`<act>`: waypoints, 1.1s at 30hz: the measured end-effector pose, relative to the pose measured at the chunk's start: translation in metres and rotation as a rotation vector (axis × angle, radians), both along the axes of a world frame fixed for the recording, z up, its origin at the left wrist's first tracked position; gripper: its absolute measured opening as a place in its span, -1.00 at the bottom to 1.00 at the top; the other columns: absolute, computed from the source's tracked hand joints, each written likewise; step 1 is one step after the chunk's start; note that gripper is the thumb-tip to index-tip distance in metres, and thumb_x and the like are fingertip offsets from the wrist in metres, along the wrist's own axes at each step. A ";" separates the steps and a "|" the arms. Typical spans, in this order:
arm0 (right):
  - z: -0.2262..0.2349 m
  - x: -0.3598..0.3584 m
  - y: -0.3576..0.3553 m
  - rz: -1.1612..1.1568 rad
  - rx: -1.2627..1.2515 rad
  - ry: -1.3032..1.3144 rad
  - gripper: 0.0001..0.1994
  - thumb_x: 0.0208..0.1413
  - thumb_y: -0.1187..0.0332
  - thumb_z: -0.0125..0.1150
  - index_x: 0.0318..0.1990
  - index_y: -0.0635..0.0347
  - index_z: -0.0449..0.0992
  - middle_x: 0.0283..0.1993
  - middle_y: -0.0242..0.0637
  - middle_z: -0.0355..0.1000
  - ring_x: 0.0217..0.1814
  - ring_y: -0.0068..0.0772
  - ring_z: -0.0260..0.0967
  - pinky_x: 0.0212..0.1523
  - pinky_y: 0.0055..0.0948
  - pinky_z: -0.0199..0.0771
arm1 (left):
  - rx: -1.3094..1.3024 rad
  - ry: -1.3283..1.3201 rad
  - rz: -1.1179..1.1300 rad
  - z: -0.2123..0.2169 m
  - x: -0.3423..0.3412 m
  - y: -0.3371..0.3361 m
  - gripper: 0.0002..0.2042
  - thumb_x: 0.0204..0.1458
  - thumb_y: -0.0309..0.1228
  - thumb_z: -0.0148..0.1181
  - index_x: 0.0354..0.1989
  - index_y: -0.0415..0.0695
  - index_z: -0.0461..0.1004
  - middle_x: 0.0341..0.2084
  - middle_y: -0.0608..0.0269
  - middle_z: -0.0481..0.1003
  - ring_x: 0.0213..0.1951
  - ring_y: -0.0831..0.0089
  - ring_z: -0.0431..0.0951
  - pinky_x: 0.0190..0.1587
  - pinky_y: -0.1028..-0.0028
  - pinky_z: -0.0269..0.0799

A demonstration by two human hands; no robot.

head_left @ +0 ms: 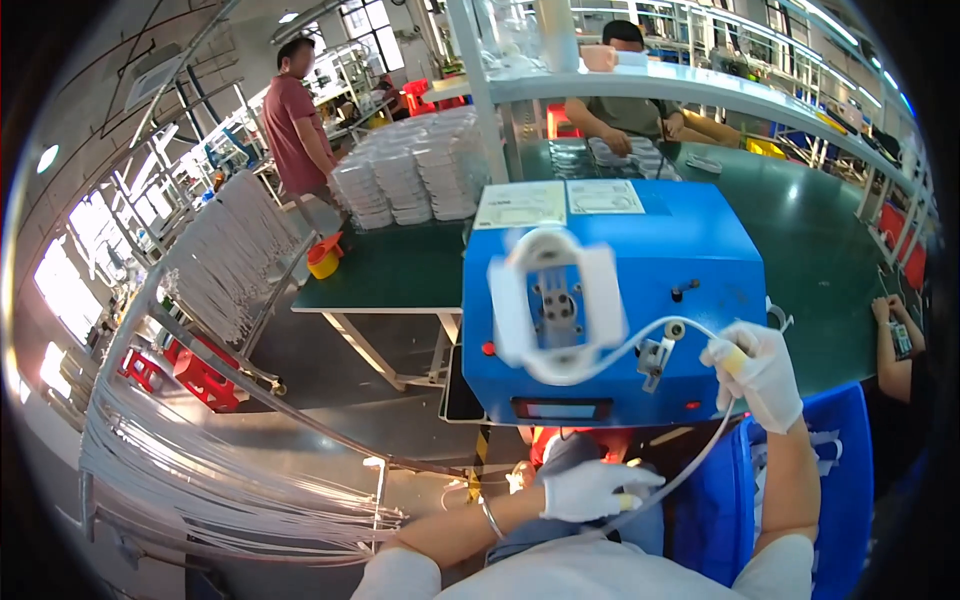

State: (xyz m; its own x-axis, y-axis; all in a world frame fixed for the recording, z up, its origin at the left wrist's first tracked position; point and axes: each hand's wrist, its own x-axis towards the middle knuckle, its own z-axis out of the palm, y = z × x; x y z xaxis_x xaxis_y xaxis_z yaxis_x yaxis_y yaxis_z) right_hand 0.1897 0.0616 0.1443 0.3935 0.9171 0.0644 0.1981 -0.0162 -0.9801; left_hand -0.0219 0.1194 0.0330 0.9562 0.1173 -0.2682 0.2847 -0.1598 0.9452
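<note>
My right hand [762, 375], in a white glove with yellowish fingertips, is closed on a white cable [690, 322] at the right of the blue winding machine [640, 270]. From there the cable runs left through a small metal guide [655, 360] to the white winding head [555, 305] on the machine's front, which is blurred. Below my right hand, the cable's other stretch [700, 455] hangs toward my lap. My left hand [595, 490], also gloved, is low over my lap, fingers stretched out beside this stretch; it does not appear to grip it.
A blue bin [848, 470] with white items stands at my right. Long white cables hang on a rail rack [230, 490] at left. Stacked clear trays [410, 170] and a yellow-orange tape dispenser [324, 258] sit on the green table [385, 275]. Other people work across and to the right.
</note>
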 end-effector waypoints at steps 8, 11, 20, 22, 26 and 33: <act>0.002 0.012 0.024 -0.061 0.454 -0.906 -0.97 -0.05 0.52 0.23 -0.45 0.26 0.50 -0.53 -0.22 0.38 -0.52 -0.40 0.34 -0.49 -0.48 0.31 | 0.405 -0.114 -0.284 0.144 -0.061 0.078 -0.65 0.00 -0.30 0.25 -0.02 -0.12 0.49 -0.24 0.17 0.56 -0.21 0.32 0.56 -0.13 0.46 0.44; 0.024 0.021 0.049 -0.032 0.492 -1.115 -0.95 -0.07 0.48 0.27 -0.45 0.22 0.52 -0.52 -0.21 0.38 -0.51 -0.30 0.36 -0.48 -0.46 0.31 | 0.575 -0.352 0.001 0.203 -0.091 0.095 -0.81 -0.04 -0.42 0.27 -0.26 -0.23 0.56 -0.31 0.12 0.58 -0.27 0.42 0.58 -0.18 0.46 0.46; 0.063 0.030 0.181 -0.039 0.879 -1.424 -0.96 -0.07 0.35 0.24 -0.48 0.03 0.56 -0.47 -0.36 0.44 -0.40 -0.30 0.43 -0.34 -0.40 0.46 | 0.952 -0.603 0.097 0.223 0.010 0.171 -0.84 -0.04 -0.60 0.11 -0.34 -0.18 0.61 -0.37 0.25 0.58 -0.32 0.54 0.52 -0.14 0.59 0.42; 0.069 0.029 0.185 0.001 0.840 -1.525 -0.92 -0.05 0.34 0.23 -0.51 0.05 0.55 -0.51 -0.37 0.42 -0.43 -0.34 0.41 -0.36 -0.41 0.46 | 1.020 -0.523 0.174 0.224 0.005 0.177 -0.82 -0.06 -0.62 0.10 -0.33 -0.19 0.62 -0.37 0.24 0.58 -0.32 0.54 0.52 -0.17 0.57 0.44; 0.071 0.072 0.145 0.135 0.564 -1.452 -0.85 -0.03 0.25 0.24 -0.53 0.05 0.56 -0.56 -0.33 0.38 -0.49 -0.35 0.36 -0.42 -0.44 0.41 | 0.960 -0.416 0.319 0.243 -0.029 0.169 -0.72 -0.11 -0.72 0.02 -0.28 -0.21 0.61 -0.31 0.19 0.59 -0.23 0.48 0.55 -0.06 0.58 0.45; 0.090 0.024 0.181 0.024 0.772 -1.671 -0.89 -0.04 0.26 0.17 -0.50 0.01 0.52 -0.46 -0.35 0.43 -0.37 -0.27 0.44 -0.33 -0.38 0.47 | 0.994 -0.454 0.079 0.226 0.019 0.171 -0.76 -0.07 -0.65 0.08 -0.31 -0.11 0.63 -0.32 0.16 0.59 -0.29 0.48 0.54 -0.16 0.55 0.45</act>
State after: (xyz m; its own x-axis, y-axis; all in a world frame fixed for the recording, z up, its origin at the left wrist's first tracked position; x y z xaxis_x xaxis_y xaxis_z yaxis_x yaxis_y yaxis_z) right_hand 0.2133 0.2425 0.2341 -0.5265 0.5010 0.6869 0.8502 0.3051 0.4291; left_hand -0.0027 0.2904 0.2595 0.9223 0.1513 0.3556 -0.0147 -0.9058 0.4235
